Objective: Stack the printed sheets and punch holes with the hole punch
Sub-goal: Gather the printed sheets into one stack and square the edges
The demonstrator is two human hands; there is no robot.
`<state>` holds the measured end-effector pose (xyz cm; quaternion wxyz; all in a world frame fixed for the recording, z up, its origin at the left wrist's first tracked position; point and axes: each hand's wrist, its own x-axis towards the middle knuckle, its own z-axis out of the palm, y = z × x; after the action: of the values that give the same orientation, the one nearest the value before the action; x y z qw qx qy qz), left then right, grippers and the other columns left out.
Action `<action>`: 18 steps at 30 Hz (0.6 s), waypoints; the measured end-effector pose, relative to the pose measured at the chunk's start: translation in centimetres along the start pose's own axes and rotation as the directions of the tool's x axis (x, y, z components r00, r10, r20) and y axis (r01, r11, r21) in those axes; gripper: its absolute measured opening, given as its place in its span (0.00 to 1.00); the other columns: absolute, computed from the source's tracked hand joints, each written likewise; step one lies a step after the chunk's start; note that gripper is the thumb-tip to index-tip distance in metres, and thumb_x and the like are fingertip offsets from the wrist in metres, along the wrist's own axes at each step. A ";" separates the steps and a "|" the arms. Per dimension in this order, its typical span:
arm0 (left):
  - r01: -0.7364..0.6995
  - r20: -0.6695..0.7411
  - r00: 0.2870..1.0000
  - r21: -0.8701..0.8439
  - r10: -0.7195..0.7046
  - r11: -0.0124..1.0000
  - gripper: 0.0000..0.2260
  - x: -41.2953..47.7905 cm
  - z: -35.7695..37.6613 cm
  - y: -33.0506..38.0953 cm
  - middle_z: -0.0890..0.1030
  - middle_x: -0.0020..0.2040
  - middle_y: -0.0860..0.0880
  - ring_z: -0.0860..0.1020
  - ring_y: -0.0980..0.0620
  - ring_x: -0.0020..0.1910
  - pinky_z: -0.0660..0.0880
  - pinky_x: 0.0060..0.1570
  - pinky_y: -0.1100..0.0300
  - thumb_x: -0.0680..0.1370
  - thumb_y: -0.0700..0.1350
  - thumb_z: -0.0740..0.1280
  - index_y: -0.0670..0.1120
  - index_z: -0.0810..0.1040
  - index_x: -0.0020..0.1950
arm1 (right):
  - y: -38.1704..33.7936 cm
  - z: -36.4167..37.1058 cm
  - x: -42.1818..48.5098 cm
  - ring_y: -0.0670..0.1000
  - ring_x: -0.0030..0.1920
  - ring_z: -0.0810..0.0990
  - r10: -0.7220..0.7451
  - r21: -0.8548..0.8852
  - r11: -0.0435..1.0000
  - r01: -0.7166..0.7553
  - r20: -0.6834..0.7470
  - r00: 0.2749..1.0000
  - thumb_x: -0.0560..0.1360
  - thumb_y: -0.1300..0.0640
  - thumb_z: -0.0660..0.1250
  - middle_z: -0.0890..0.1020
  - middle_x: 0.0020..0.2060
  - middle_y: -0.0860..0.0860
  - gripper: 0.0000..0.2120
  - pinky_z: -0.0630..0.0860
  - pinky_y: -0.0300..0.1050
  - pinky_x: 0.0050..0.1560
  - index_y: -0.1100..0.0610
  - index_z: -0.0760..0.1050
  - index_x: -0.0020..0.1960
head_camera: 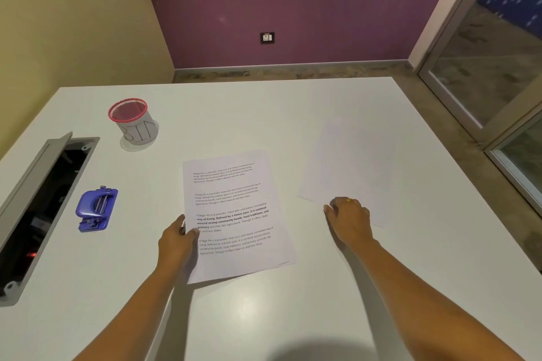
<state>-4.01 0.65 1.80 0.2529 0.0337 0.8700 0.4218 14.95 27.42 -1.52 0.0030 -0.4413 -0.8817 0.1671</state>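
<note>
- One white rectangular surface (pixel 264 316) carries all items listed below.
- One grey rectangular cable hatch (pixel 38 214) is recessed at the far left of the surface; its lid stands raised and the cavity inside is dark.
- One blue plastic hole punch with metal parts (pixel 96 209) rests on the surface just right of the hatch, well apart from both hands.
- One round mesh cup with a red rim and a white paper wrap lettered "BIN" (pixel 133 121) stands upright behind the hole punch, toward the far left edge.
- One left hand (pixel 177 239) grips the left edge of the printed stack, thumb on top of the page, remaining fingers under or at the edge.
- One stack of white printed sheets (pixel 234 214) lies flat at the centre of the surface, slightly rotated. Four text blocks show on the top page; the third block is partly in bold. A second sheet edge shows at the lower right corner; the exact sheet count cannot be determined.
- One right hand (pixel 349 218) rests knuckles-up with fingers curled onto the near corner of the blank-side sheet; one ring shows on a finger. Whether the fingers pinch the paper or only press on it cannot be determined.
- One white sheet with its blank side up (pixel 349 167) lies flat right of the stack, apart from it.
</note>
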 end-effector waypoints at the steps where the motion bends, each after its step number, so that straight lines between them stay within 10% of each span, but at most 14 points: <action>1: -0.002 0.002 1.000 -0.003 0.002 1.000 0.16 -0.1 0.0 0.0 0.80 0.59 0.42 0.77 0.41 0.56 0.71 0.60 0.50 0.76 0.36 0.62 0.43 0.73 0.64 | -0.3 -0.1 -0.3 0.56 0.57 0.76 -0.003 -0.007 1.000 0.003 -0.036 0.999 0.79 0.50 0.56 0.81 0.52 0.54 0.15 0.67 0.50 0.56 0.58 0.77 0.54; 9: 0.011 0.030 1.000 -0.069 -0.009 0.998 0.17 -0.8 -0.2 0.0 0.82 0.55 0.43 0.78 0.43 0.53 0.71 0.58 0.52 0.75 0.36 0.64 0.44 0.73 0.64 | 0.0 -0.8 -1.8 0.56 0.57 0.74 0.257 0.128 0.962 -0.240 -0.141 0.956 0.75 0.57 0.62 0.79 0.53 0.54 0.09 0.68 0.50 0.55 0.57 0.76 0.54; 18: 0.044 0.054 0.998 -0.045 -0.042 0.998 0.26 -0.6 -0.2 -0.3 0.78 0.61 0.41 0.75 0.39 0.61 0.69 0.64 0.43 0.75 0.34 0.65 0.43 0.64 0.72 | 1.9 -1.6 -2.6 0.62 0.63 0.69 0.628 0.170 0.768 -0.617 -0.008 0.778 0.65 0.44 0.74 0.72 0.61 0.61 0.37 0.71 0.57 0.57 0.63 0.64 0.64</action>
<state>-3.57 0.15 1.97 0.2854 0.0203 0.8536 0.4353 18.26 26.96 -0.18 0.0107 -0.7119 -0.6689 0.2138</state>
